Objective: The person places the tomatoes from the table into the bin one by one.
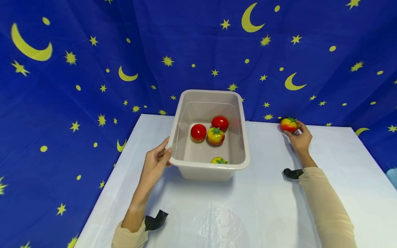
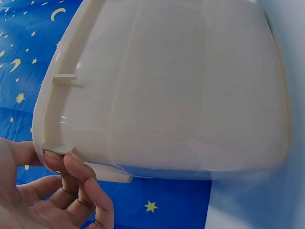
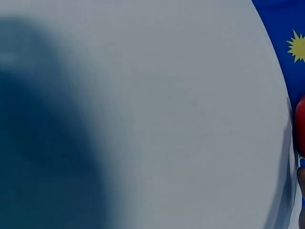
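My left hand (image 1: 153, 163) pinches the left rim of a pale grey plastic bin (image 1: 208, 166), near its front corner. The left wrist view shows the bin's outer wall (image 2: 190, 95) with the thumb and curled fingers at the rim. Inside lie two red tomatoes (image 1: 198, 133) and a yellow-red tomato (image 1: 215, 137) with a green leafy top. Another yellow tomato (image 1: 219, 160) is partly hidden behind the near rim. Off to the right, my right hand (image 1: 301, 139) grips a red-yellow tomato (image 1: 288, 125) by the table's back edge. Only a sliver of that tomato (image 3: 300, 124) appears in the right wrist view.
A white table (image 1: 266, 206) carries the bin toward its back middle. Behind and to the left hangs a blue cloth (image 1: 198, 41) with yellow moons and stars. Black curved wrist mounts (image 1: 292, 173) stick out from both sleeves.
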Demonstrator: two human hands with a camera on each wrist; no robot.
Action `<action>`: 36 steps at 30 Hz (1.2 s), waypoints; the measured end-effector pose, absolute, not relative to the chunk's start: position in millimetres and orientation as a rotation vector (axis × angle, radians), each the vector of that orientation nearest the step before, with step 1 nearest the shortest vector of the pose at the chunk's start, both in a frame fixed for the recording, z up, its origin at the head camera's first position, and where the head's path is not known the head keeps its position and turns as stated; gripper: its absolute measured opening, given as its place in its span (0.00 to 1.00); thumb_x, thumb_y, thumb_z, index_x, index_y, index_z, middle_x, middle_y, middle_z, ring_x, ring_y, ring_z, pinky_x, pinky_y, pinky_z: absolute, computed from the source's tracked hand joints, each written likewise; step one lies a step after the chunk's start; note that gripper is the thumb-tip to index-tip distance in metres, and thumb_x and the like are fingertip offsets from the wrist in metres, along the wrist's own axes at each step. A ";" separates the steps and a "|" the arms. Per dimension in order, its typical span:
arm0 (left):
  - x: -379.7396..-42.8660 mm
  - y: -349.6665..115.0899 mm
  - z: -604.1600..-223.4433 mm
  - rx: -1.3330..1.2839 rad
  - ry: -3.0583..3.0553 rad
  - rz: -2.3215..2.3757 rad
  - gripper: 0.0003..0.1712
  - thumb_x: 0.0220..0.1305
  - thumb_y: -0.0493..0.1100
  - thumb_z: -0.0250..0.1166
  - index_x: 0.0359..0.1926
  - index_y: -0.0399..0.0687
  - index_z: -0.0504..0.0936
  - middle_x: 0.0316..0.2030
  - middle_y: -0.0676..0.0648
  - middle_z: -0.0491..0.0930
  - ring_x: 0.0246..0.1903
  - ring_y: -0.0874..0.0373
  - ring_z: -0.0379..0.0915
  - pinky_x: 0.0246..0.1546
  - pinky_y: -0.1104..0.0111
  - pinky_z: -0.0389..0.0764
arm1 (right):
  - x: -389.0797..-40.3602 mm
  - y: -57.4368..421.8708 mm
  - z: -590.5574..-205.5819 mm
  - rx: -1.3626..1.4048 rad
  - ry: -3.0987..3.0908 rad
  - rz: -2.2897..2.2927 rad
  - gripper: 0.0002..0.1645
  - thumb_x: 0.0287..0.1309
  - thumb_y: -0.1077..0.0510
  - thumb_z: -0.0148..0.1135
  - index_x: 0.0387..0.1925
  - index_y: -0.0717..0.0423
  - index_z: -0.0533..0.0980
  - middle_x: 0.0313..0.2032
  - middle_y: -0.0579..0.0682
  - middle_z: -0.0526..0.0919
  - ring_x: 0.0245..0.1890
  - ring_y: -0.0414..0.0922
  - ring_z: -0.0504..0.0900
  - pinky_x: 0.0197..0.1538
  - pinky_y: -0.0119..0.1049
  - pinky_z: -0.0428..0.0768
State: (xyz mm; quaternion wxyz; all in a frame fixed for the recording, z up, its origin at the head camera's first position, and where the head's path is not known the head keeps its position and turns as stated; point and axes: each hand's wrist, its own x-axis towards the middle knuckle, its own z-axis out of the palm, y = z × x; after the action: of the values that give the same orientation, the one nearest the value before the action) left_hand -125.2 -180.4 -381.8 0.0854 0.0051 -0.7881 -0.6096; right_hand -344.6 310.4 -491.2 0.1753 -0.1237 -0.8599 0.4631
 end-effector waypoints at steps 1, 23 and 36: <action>-125.2 -180.5 -381.8 0.015 -2.345 -1.820 0.27 0.72 0.37 0.54 0.71 0.40 0.64 0.36 0.31 0.81 0.26 0.65 0.77 0.29 0.73 0.80 | -345.5 310.0 -492.1 -0.354 -2.428 1.311 0.40 0.57 0.61 0.68 0.70 0.56 0.65 0.70 0.57 0.66 0.69 0.54 0.65 0.67 0.47 0.69; -124.6 -180.1 -380.4 0.021 -2.354 -1.798 0.28 0.73 0.38 0.54 0.71 0.39 0.64 0.36 0.33 0.81 0.26 0.66 0.77 0.29 0.73 0.79 | -338.1 312.4 -485.5 -0.400 -2.288 1.510 0.39 0.55 0.60 0.70 0.68 0.52 0.69 0.68 0.53 0.69 0.68 0.49 0.68 0.64 0.37 0.72; -124.4 -179.8 -380.7 0.029 -2.362 -1.821 0.28 0.73 0.38 0.53 0.71 0.39 0.63 0.44 0.29 0.81 0.27 0.67 0.77 0.29 0.74 0.79 | -313.7 304.2 -473.3 -0.198 -2.285 1.568 0.37 0.52 0.64 0.72 0.65 0.57 0.72 0.64 0.51 0.73 0.58 0.37 0.73 0.58 0.26 0.75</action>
State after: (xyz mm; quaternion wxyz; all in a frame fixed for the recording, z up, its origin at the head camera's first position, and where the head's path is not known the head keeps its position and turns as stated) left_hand -124.4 -179.8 -380.7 0.0794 0.0096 -0.7894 -0.6087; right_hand -313.7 304.2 -473.3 0.1806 -0.0702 -0.8089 0.5551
